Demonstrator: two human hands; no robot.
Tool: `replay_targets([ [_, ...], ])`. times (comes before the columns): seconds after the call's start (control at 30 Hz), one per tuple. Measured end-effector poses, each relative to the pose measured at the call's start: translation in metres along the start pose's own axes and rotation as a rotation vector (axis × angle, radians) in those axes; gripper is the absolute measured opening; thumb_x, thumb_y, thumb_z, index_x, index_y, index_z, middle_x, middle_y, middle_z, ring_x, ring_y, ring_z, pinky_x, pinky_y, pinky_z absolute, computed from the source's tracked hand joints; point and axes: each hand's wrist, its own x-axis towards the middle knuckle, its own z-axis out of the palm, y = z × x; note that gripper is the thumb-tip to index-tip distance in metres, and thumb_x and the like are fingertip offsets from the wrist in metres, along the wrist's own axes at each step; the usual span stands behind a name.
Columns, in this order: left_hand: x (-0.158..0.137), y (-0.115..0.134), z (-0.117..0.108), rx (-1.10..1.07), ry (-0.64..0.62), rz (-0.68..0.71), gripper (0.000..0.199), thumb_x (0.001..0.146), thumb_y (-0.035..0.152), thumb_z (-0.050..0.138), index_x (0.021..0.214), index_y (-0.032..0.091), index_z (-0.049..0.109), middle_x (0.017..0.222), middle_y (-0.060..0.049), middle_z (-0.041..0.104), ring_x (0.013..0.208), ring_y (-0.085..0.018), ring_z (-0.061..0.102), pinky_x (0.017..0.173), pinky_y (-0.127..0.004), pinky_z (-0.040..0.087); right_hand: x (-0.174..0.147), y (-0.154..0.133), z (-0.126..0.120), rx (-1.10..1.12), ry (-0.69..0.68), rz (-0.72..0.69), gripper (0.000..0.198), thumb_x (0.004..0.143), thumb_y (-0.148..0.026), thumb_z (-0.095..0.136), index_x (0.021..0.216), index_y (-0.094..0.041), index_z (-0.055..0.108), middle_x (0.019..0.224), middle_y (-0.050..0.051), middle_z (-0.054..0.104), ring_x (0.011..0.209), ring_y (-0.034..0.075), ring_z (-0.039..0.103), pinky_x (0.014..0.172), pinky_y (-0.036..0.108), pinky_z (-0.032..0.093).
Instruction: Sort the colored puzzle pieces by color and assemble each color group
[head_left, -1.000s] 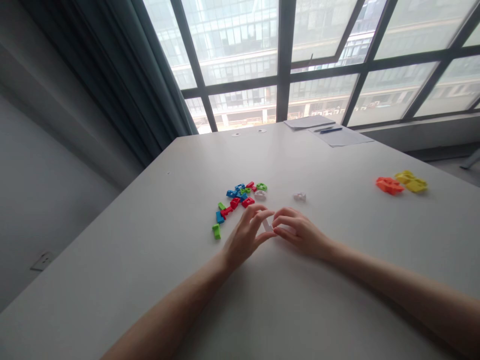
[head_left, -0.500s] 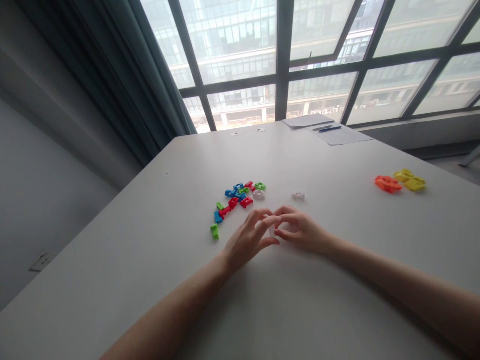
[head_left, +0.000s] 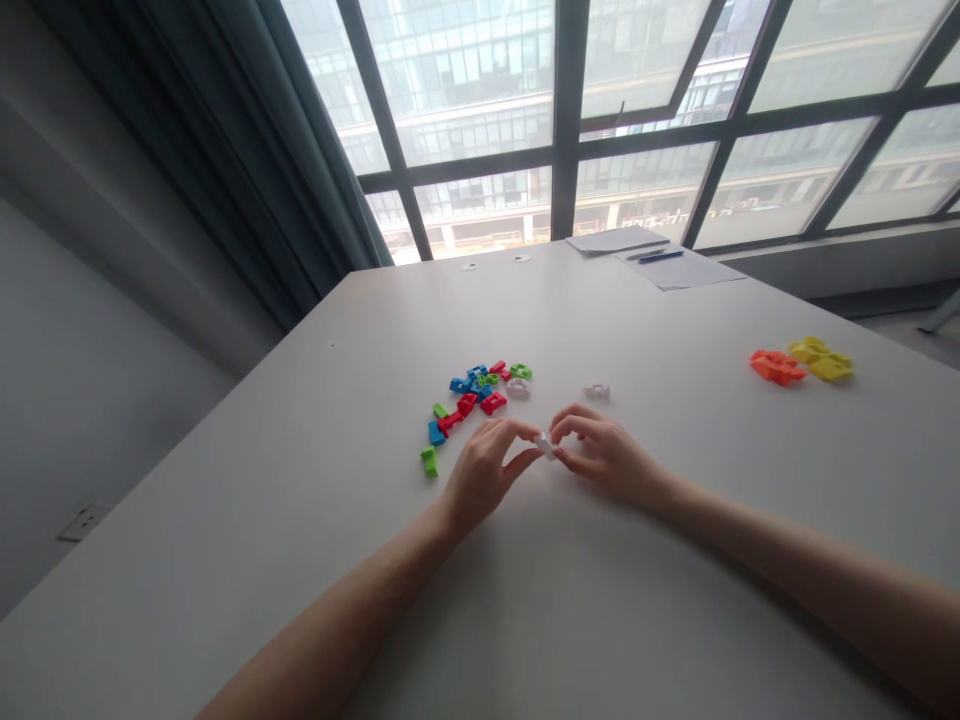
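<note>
Between my two hands is a small white plastic block point(head_left: 545, 446), just above the table. My left hand point(head_left: 489, 466) pinches its left side with thumb and fingertips. My right hand point(head_left: 604, 450) has thumb and fingers closed on its right side. Left of my hands lies a loose group of plastic pieces: red ones point(head_left: 493, 403), blue ones point(head_left: 436, 433), green ones point(head_left: 429, 461) and a white piece point(head_left: 517, 388). Another white piece point(head_left: 598, 391) rests by itself beyond my right hand.
Orange pieces point(head_left: 777, 367) and yellow pieces point(head_left: 831, 367) lie together at the right of the white table point(head_left: 300, 520). At the far edge are papers point(head_left: 697, 273) with a pen point(head_left: 660, 257). A window and a dark curtain point(head_left: 300, 150) stand behind.
My left fingers, which covered the white block and reached across towards my right hand, have drawn back to the left into a pinch. The block now shows between both hands.
</note>
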Motion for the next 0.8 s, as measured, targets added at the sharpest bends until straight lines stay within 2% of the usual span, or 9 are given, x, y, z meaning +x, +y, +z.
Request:
replay_targets([
  [0.17,0.0016,-0.0016,0.0004,0.016,-0.020,-0.034,0.011,0.091,0.029,0.061,0.095,0.019,0.060,0.088,-0.003,0.068,0.086,-0.018,0.062,0.080,-0.032,0.050,-0.0007,0.0016,0.0004,-0.067,0.034,-0.070,0.008,0.088,-0.029,0.059,0.086,-0.023,0.063,0.099,0.007,0.063,0.091,0.019,0.061,0.081,0.033,0.050],
  [0.37,0.0030,-0.0021,0.0006,0.011,-0.032,-0.093,0.011,0.088,0.026,0.065,0.091,0.019,0.058,0.085,-0.002,0.066,0.083,-0.018,0.061,0.077,-0.032,0.048,-0.0011,0.0035,-0.0027,-0.096,0.068,-0.086,0.010,0.091,-0.033,0.057,0.091,-0.024,0.062,0.100,0.007,0.062,0.093,0.020,0.059,0.081,0.034,0.050],
  [0.67,0.0039,-0.0003,-0.0006,0.080,-0.139,-0.060,0.009,0.087,0.024,0.065,0.092,0.019,0.058,0.092,-0.003,0.067,0.088,-0.020,0.061,0.082,-0.034,0.047,-0.0008,0.0046,-0.0058,-0.114,0.085,-0.155,0.011,0.092,-0.031,0.056,0.094,-0.023,0.063,0.098,0.007,0.060,0.092,0.019,0.058,0.082,0.035,0.049],
  [0.8,0.0034,-0.0006,0.0000,0.105,-0.128,-0.062,0.008,0.088,0.023,0.064,0.091,0.019,0.057,0.091,-0.003,0.066,0.087,-0.020,0.060,0.080,-0.035,0.047,-0.0006,0.0048,-0.0054,-0.134,0.100,-0.177,0.009,0.091,-0.031,0.059,0.093,-0.023,0.063,0.097,0.007,0.061,0.092,0.019,0.058,0.081,0.035,0.049],
])
